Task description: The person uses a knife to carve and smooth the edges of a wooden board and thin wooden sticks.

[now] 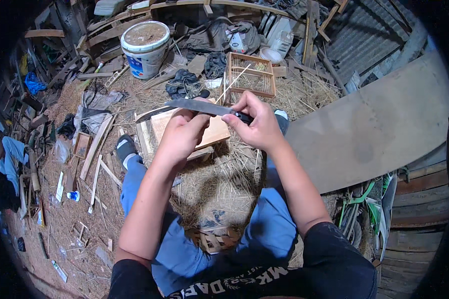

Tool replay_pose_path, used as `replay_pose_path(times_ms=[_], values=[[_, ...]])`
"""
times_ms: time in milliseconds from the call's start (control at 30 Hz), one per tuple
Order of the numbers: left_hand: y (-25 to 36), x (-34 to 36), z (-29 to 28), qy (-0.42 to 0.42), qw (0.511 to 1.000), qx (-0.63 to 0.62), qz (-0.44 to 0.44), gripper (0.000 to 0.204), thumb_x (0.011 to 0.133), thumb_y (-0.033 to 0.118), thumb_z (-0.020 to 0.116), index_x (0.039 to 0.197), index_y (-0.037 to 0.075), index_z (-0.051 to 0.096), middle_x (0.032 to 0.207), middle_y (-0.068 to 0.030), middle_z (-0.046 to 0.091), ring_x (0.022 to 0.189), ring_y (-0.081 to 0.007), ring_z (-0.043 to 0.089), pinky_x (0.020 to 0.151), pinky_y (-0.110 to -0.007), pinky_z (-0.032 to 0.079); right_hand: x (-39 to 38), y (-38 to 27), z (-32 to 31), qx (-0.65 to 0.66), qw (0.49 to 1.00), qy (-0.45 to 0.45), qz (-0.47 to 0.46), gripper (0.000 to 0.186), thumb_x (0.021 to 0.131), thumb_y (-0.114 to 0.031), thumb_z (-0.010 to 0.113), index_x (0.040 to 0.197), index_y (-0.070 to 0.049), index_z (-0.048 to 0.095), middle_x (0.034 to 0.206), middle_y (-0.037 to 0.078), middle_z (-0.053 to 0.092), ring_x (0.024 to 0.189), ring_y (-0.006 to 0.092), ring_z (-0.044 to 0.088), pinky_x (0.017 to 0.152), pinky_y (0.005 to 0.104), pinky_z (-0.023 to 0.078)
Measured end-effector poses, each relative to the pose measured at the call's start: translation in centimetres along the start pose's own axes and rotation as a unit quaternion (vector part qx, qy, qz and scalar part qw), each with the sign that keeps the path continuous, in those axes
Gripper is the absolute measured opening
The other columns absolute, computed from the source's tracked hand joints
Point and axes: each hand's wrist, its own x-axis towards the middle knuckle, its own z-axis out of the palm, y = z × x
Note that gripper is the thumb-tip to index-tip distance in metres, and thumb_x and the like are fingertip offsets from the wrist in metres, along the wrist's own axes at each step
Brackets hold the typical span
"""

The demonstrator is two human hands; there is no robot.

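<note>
My right hand [254, 122] is closed round the black handle of a knife [197, 105], its thumb pressed near the base of the blade. The broad grey blade points left, across the fingers of my left hand [182, 132]. A thin pale strip [238, 79] slants down behind the blade toward my left fingers, which are pinched together and appear to grip its lower end; the blade and fingers hide that end. Below my hands stands a pale wooden block [214, 132], between my feet. A dark, long, narrow piece [152, 113] lies at its far left edge.
A slatted wooden frame [252, 74] lies beyond my hands. A white bucket [145, 47] stands at the far left. On the right is a large board [374, 119], with a green bicycle-like frame [359, 199] beside it. Straw and wooden offcuts [97, 144] litter the floor.
</note>
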Motion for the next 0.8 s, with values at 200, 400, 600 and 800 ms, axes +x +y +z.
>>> replay_pose_path(times_ms=[200, 400, 600, 800], values=[[0.2, 0.5, 0.0, -0.041, 0.999, 0.003, 0.005, 0.013, 0.100, 0.016, 0.056, 0.101, 0.006, 0.063, 0.062, 0.0088, 0.039, 0.049, -0.0030, 0.031, 0.045, -0.023, 0.022, 0.2, 1.8, -0.6, 0.027, 0.998, 0.045, 0.019, 0.028, 0.086, -0.013, 0.078, 0.091, -0.001, 0.054, 0.078, 0.003, 0.062, 0.071, 0.0047, 0.057, 0.061, 0.0235, 0.047], [-0.3, 0.2, -0.4, -0.027, 0.999, 0.021, -0.006, 0.014, 0.100, 0.020, 0.058, 0.101, 0.008, 0.062, 0.062, 0.0085, 0.040, 0.048, -0.0029, 0.032, 0.044, -0.024, 0.022, 0.8, 1.9, -0.4, 0.014, 0.995, 0.098, 0.004, 0.039, 0.081, -0.037, 0.081, 0.084, -0.005, 0.060, 0.071, 0.011, 0.068, 0.057, 0.0220, 0.068, 0.052, 0.0329, 0.050], [-0.2, -0.4, -0.2, -0.025, 0.999, -0.014, -0.026, 0.012, 0.100, 0.020, 0.058, 0.100, 0.009, 0.061, 0.067, 0.0075, 0.043, 0.049, -0.0025, 0.034, 0.044, -0.022, 0.023, -0.2, -0.2, 0.3, -0.024, 0.998, 0.029, -0.045, 0.037, 0.082, -0.036, 0.081, 0.082, -0.005, 0.062, 0.068, 0.011, 0.066, 0.057, 0.0194, 0.065, 0.052, 0.0316, 0.048], [-0.6, 0.3, -0.3, -0.065, 0.997, -0.015, -0.027, 0.012, 0.100, 0.021, 0.058, 0.098, 0.009, 0.061, 0.067, 0.0075, 0.043, 0.049, -0.0030, 0.032, 0.044, -0.022, 0.023, -0.2, 2.7, -0.8, 0.022, 0.998, 0.065, 0.008, 0.025, 0.087, -0.018, 0.078, 0.085, -0.002, 0.058, 0.072, 0.002, 0.064, 0.065, 0.0066, 0.059, 0.059, 0.0243, 0.047]])
